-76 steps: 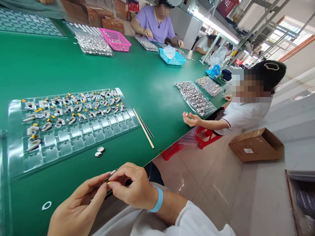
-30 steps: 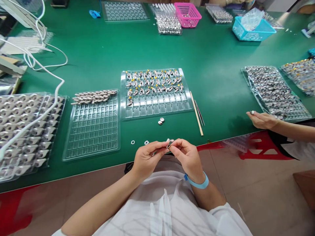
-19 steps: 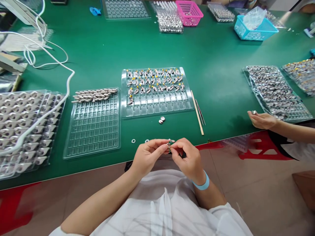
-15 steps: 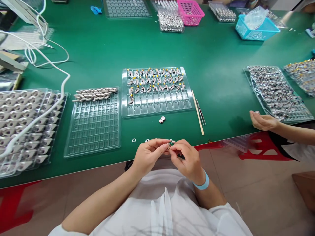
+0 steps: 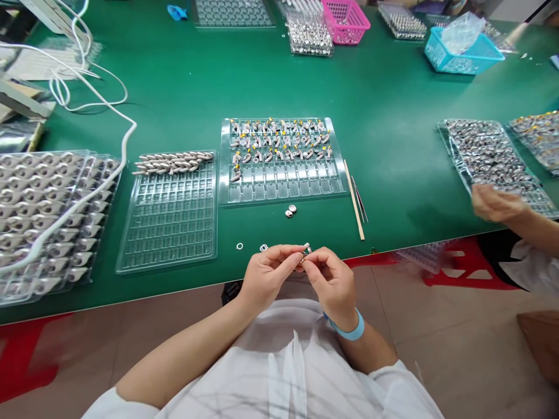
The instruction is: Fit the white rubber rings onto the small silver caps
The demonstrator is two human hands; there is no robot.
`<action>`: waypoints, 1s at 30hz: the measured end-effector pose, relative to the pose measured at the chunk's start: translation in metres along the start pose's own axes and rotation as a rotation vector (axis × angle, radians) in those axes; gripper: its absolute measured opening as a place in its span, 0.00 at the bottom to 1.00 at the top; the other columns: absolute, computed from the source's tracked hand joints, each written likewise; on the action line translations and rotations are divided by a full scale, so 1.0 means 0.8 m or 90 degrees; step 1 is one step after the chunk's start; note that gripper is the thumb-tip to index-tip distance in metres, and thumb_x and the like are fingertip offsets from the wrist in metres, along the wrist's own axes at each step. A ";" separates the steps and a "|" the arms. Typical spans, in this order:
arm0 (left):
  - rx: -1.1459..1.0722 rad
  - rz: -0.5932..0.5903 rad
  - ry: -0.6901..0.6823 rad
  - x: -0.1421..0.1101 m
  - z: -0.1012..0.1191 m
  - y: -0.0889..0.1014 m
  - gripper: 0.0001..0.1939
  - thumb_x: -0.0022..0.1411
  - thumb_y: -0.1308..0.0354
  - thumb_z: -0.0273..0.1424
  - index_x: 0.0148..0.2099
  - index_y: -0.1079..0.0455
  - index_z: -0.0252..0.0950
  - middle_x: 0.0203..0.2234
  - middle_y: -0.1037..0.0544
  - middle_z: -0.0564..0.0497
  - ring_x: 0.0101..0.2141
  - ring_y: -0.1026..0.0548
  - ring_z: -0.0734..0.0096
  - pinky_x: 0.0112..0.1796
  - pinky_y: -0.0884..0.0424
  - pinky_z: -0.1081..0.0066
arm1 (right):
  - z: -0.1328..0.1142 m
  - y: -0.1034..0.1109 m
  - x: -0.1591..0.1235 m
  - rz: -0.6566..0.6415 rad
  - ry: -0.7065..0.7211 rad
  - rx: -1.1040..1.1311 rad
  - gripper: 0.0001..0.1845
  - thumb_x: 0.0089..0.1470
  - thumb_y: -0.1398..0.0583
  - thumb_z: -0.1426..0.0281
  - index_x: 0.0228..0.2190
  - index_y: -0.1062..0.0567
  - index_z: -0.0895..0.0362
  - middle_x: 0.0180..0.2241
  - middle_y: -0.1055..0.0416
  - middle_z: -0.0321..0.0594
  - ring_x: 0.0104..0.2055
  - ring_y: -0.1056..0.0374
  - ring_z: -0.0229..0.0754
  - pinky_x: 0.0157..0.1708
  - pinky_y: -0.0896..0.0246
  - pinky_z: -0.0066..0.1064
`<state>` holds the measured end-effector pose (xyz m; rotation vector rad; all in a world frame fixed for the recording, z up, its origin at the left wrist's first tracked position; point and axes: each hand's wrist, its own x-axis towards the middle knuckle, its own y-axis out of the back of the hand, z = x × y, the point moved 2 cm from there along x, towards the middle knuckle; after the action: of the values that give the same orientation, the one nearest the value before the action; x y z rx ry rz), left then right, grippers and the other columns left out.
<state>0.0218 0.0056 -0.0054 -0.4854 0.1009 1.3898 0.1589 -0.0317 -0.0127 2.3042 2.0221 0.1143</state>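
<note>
My left hand [image 5: 267, 278] and my right hand [image 5: 332, 284] meet at the table's front edge, fingertips pinched together on a small silvery metal part [image 5: 307, 249]. Its lower portion is hidden by my fingers, so its exact kind cannot be made out. Just beyond lie two small round metal pieces [image 5: 290, 212]. Thin white rings [image 5: 263, 248] rest left of my fingertips, and a single ring [image 5: 240, 246] sits farther left. A clear blister tray [image 5: 279, 189] in front of me holds rows of small grey metal parts with yellow bits in its upper rows.
Right of that tray lie a wooden stick [image 5: 354, 201] and tweezers [image 5: 360, 201]. Another clear tray [image 5: 170, 221] with grey parts stands left, beside stacked full trays [image 5: 48, 215] crossed by a white cable [image 5: 87, 198]. A co-worker's hand [image 5: 498, 203] is at a full tray [image 5: 498, 154] on the right.
My fingers have shifted slightly around the small metal part, which now stands more upright. The co-worker's hand has moved right, toward its tray. The whole view has shifted a little.
</note>
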 end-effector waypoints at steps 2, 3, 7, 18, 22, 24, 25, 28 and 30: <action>-0.003 0.009 -0.006 -0.001 -0.001 -0.001 0.06 0.54 0.32 0.31 0.36 0.19 0.36 0.27 0.17 0.52 0.27 0.21 0.77 0.32 0.22 0.81 | 0.003 -0.002 -0.001 0.000 -0.028 0.035 0.04 0.59 0.41 0.69 0.32 0.26 0.55 0.31 0.29 0.37 0.31 0.31 0.37 0.33 0.32 0.30; -0.005 0.013 -0.008 -0.001 -0.002 -0.002 0.06 0.54 0.32 0.31 0.36 0.19 0.36 0.27 0.17 0.52 0.27 0.21 0.77 0.32 0.22 0.81 | 0.005 -0.002 -0.002 0.000 -0.036 0.042 0.05 0.59 0.40 0.69 0.32 0.26 0.55 0.31 0.29 0.37 0.32 0.31 0.37 0.34 0.32 0.30; -0.013 0.009 -0.010 -0.001 -0.004 -0.002 0.07 0.54 0.32 0.31 0.37 0.19 0.36 0.28 0.17 0.52 0.27 0.20 0.76 0.32 0.21 0.81 | 0.006 -0.003 -0.001 0.005 -0.058 0.078 0.05 0.59 0.40 0.68 0.32 0.26 0.56 0.31 0.29 0.36 0.33 0.29 0.38 0.34 0.31 0.29; 0.026 -0.012 -0.047 -0.004 -0.006 0.003 0.10 0.57 0.35 0.32 0.41 0.19 0.34 0.36 0.16 0.48 0.32 0.18 0.68 0.38 0.19 0.73 | 0.006 -0.003 0.000 0.018 -0.085 0.135 0.03 0.58 0.39 0.69 0.32 0.24 0.55 0.31 0.28 0.35 0.33 0.28 0.36 0.35 0.30 0.27; 0.037 -0.021 -0.070 -0.005 -0.012 0.005 0.10 0.58 0.35 0.31 0.42 0.19 0.36 0.39 0.16 0.48 0.36 0.17 0.66 0.40 0.19 0.72 | 0.006 -0.002 0.001 0.022 -0.099 0.158 0.03 0.58 0.38 0.69 0.32 0.24 0.54 0.31 0.27 0.34 0.34 0.28 0.36 0.36 0.30 0.26; 0.053 -0.012 -0.084 -0.005 -0.015 0.005 0.10 0.56 0.34 0.30 0.42 0.19 0.37 0.39 0.16 0.48 0.37 0.18 0.65 0.41 0.19 0.71 | 0.006 -0.001 0.002 0.025 -0.106 0.156 0.03 0.57 0.38 0.68 0.32 0.24 0.54 0.30 0.26 0.35 0.34 0.28 0.36 0.36 0.30 0.26; 0.062 -0.006 -0.091 -0.005 -0.016 0.005 0.10 0.55 0.33 0.30 0.41 0.19 0.37 0.39 0.16 0.48 0.38 0.18 0.64 0.41 0.19 0.71 | 0.006 -0.001 0.003 0.027 -0.109 0.154 0.03 0.57 0.38 0.68 0.32 0.24 0.54 0.30 0.26 0.35 0.34 0.28 0.36 0.36 0.30 0.26; 0.082 0.013 -0.107 -0.004 -0.018 0.005 0.09 0.54 0.32 0.29 0.40 0.19 0.37 0.38 0.16 0.48 0.37 0.18 0.65 0.41 0.20 0.71 | 0.006 0.000 0.004 0.026 -0.115 0.153 0.03 0.57 0.38 0.68 0.32 0.24 0.54 0.30 0.25 0.34 0.33 0.28 0.35 0.35 0.31 0.25; 0.096 0.018 -0.122 -0.004 -0.018 0.005 0.09 0.54 0.32 0.28 0.39 0.19 0.38 0.37 0.16 0.49 0.36 0.18 0.65 0.40 0.20 0.71 | 0.006 0.001 0.006 0.023 -0.123 0.156 0.04 0.56 0.37 0.67 0.31 0.24 0.55 0.30 0.25 0.34 0.33 0.29 0.35 0.35 0.31 0.26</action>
<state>0.0206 -0.0026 -0.0179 -0.2250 0.0557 1.4375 0.1604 -0.0274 -0.0176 2.3806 1.9942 -0.3607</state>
